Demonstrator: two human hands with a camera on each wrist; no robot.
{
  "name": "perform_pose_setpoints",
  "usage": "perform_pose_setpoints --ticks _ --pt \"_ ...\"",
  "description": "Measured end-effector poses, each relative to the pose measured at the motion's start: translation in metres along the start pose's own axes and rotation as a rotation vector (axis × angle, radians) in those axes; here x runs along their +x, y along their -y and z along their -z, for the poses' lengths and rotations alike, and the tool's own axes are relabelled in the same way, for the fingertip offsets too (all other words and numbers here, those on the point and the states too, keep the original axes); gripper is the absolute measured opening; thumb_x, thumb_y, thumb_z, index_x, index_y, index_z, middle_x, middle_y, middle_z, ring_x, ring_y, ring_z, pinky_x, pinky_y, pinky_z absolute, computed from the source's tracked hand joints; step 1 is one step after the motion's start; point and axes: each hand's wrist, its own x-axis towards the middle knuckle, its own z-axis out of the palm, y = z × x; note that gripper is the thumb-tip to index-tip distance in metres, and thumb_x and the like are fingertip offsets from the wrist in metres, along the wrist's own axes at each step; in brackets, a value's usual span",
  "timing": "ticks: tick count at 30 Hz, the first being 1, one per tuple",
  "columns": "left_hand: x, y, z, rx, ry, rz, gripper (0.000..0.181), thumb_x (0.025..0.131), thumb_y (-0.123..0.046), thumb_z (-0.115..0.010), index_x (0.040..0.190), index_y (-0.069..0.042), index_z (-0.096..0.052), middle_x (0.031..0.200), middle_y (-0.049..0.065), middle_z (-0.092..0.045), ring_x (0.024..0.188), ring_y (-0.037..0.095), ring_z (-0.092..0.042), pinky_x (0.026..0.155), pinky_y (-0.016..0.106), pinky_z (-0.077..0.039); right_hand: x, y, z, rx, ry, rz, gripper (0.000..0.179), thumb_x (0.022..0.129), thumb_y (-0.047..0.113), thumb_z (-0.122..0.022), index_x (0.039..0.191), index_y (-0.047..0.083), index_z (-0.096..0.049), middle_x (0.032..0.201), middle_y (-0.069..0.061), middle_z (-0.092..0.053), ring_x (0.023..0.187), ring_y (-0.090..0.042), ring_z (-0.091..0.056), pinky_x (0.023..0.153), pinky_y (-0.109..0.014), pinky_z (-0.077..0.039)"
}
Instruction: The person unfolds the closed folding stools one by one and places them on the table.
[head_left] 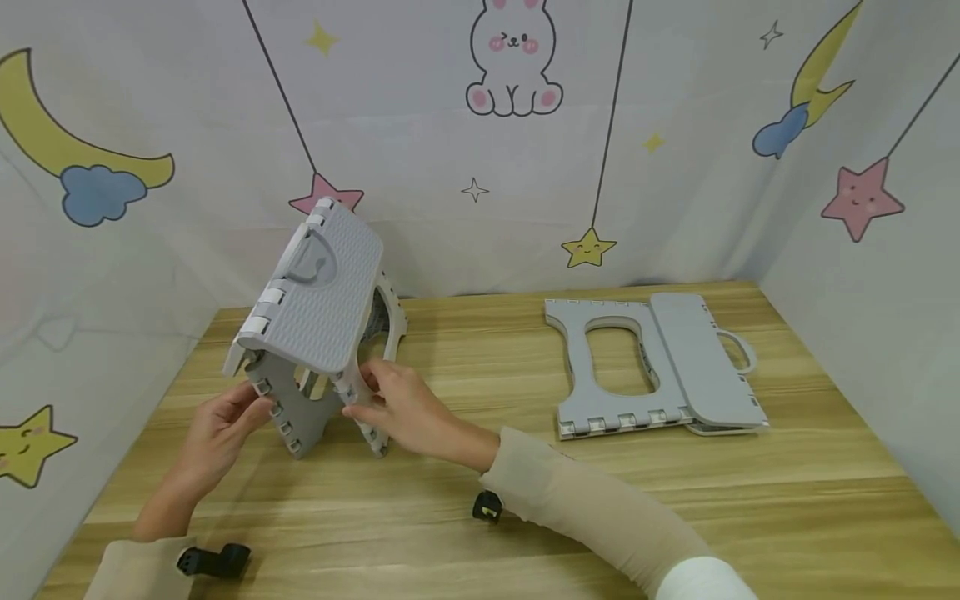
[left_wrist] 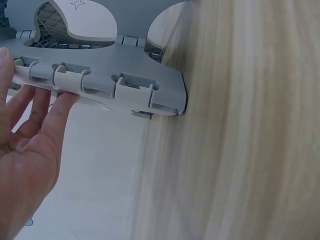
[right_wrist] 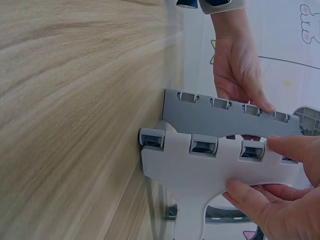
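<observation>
A grey-and-white plastic folding step stool [head_left: 337, 292] is partly unfolded at the left of the table, its textured seat peaked like a roof and its legs spread below. My left hand [head_left: 221, 429] pinches the edge of the left leg panel [left_wrist: 100, 60], thumb on one side and fingers on the other. On the near edge of the white right leg panel [right_wrist: 190, 165], my right hand [head_left: 412, 408] has a grip, the thumb and fingers on opposite faces. A curved carrying handle [head_left: 330, 260] lies along the seat's ridge.
A second folding stool [head_left: 701, 367] lies folded flat at the right of the wood-grain table [head_left: 480, 533], its handle pointing right. White cloth walls [head_left: 420, 142] with cartoon prints stand around the back and sides. Small black wrist devices [head_left: 217, 560] sit at both sleeves.
</observation>
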Motion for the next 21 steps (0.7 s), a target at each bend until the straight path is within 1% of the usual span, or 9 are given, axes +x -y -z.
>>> perform_pose_setpoints --ticks 2,7,11,17,21 --pt "0.0004 -0.0001 0.0006 -0.008 0.006 -0.002 0.036 0.102 0.002 -0.05 0.135 -0.011 -0.061 0.117 -0.025 -0.062 0.104 -0.008 -0.059 0.082 0.01 -0.05 -0.0005 -0.0002 0.0006 0.007 0.0 0.001 0.029 0.096 0.021 -0.069 0.114 0.001 -0.058 0.108 -0.008 -0.064 0.095 -0.01 -0.061 0.082 -0.017 -0.053" --pt "0.0008 -0.0002 0.0015 -0.007 0.017 0.006 0.036 0.103 0.001 -0.05 0.136 -0.008 -0.059 0.118 -0.026 -0.061 0.106 -0.009 -0.058 0.083 0.01 -0.049 -0.001 -0.0009 0.0019 0.012 -0.002 0.004 0.028 0.096 0.021 -0.069 0.114 0.002 -0.058 0.108 -0.008 -0.064 0.096 -0.01 -0.061 0.081 -0.017 -0.053" --pt "0.0006 -0.0004 0.0021 0.002 0.016 0.014 0.035 0.103 0.001 -0.05 0.137 -0.002 -0.058 0.118 -0.026 -0.06 0.106 -0.009 -0.057 0.083 0.009 -0.049 -0.0011 -0.0014 0.0022 0.012 -0.002 0.006 0.029 0.096 0.021 -0.069 0.114 0.001 -0.058 0.108 -0.008 -0.064 0.097 -0.011 -0.062 0.082 -0.02 -0.054" --pt "0.001 -0.0008 0.0024 0.02 0.021 0.014 0.035 0.104 0.0 -0.049 0.137 0.01 -0.053 0.119 -0.027 -0.059 0.107 -0.01 -0.056 0.083 0.009 -0.049 -0.0012 -0.0017 0.0031 0.014 -0.001 0.002 0.029 0.096 0.021 -0.069 0.114 0.002 -0.057 0.108 -0.007 -0.064 0.097 -0.009 -0.061 0.084 -0.018 -0.053" --pt "0.0023 -0.0007 0.0025 0.024 0.025 0.012 0.036 0.104 0.0 -0.049 0.137 0.014 -0.05 0.12 -0.027 -0.058 0.107 -0.01 -0.056 0.083 0.009 -0.049 -0.0019 -0.0015 0.0049 0.029 -0.001 -0.002 0.028 0.096 0.02 -0.07 0.113 0.002 -0.057 0.107 -0.008 -0.063 0.096 -0.01 -0.06 0.084 -0.019 -0.053"
